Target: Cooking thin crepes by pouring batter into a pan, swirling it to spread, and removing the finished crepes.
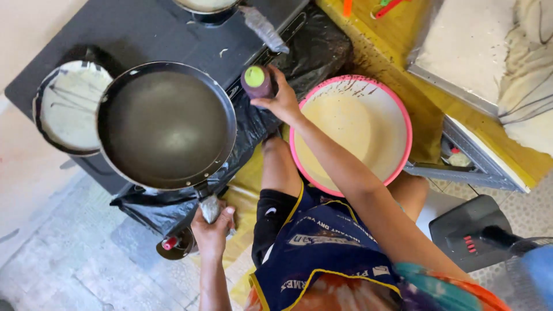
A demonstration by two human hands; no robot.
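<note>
Head cam: left hand [212,230] grips pan handle [208,206]; right hand [282,101] wrapped round green-capped bottle [257,82].

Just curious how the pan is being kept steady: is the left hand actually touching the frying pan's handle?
Touching. The head view shows the left hand wrapped around the wrapped end of the frying pan handle, fingers closed over it with no gap.
</note>
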